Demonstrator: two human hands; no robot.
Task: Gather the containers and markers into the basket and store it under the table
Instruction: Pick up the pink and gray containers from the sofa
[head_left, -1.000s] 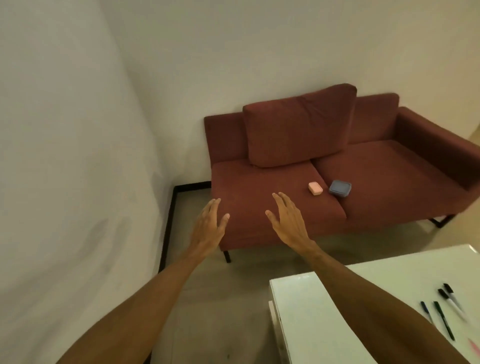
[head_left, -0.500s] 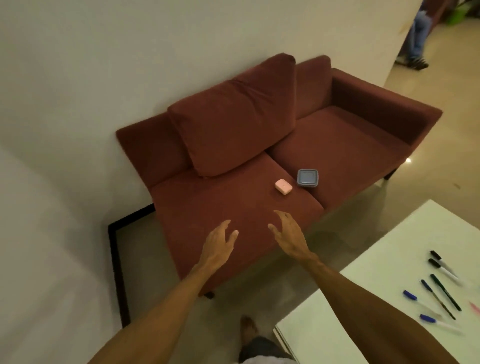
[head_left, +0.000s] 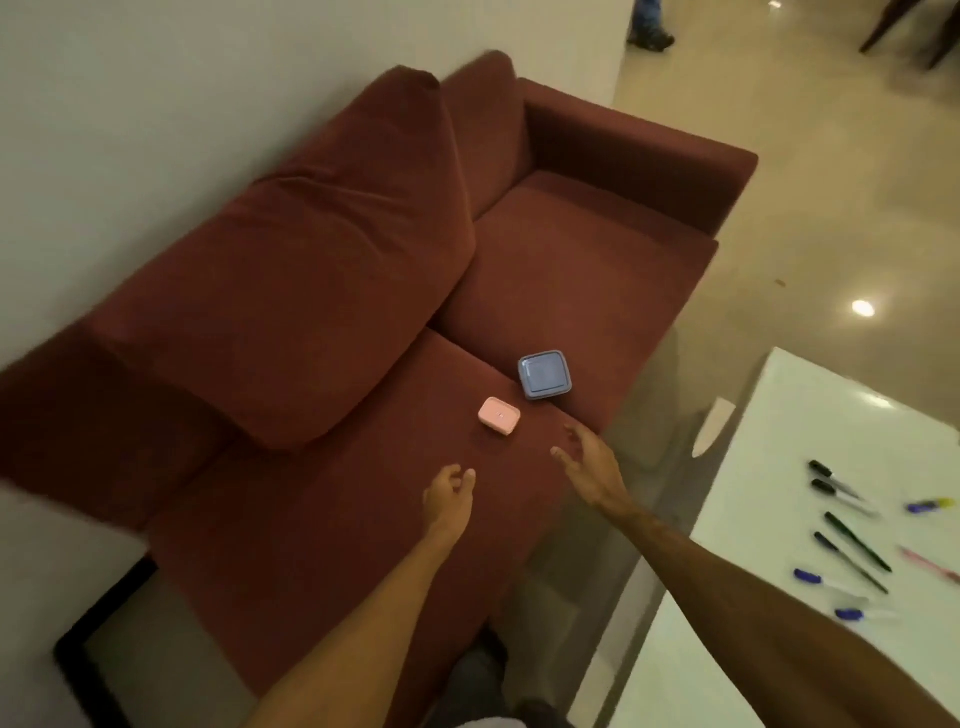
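While near pink box (head_left: 499, 414) and blue box (head_left: 544, 374) on sofa (head_left: 571, 270): left hand (head_left: 448, 503) loosely curled, right hand (head_left: 592, 466) spread, both empty. Likely light, rigid, smooth plastic; pinch across sides.

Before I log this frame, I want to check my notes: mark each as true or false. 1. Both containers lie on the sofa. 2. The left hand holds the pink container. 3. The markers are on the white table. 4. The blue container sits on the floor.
1. True: the pink container and the blue container rest on the red sofa.
2. False: the left hand is empty, short of it; the right hand is empty too.
3. True: the markers lie on the white table.
4. False: it sits on the sofa seat.
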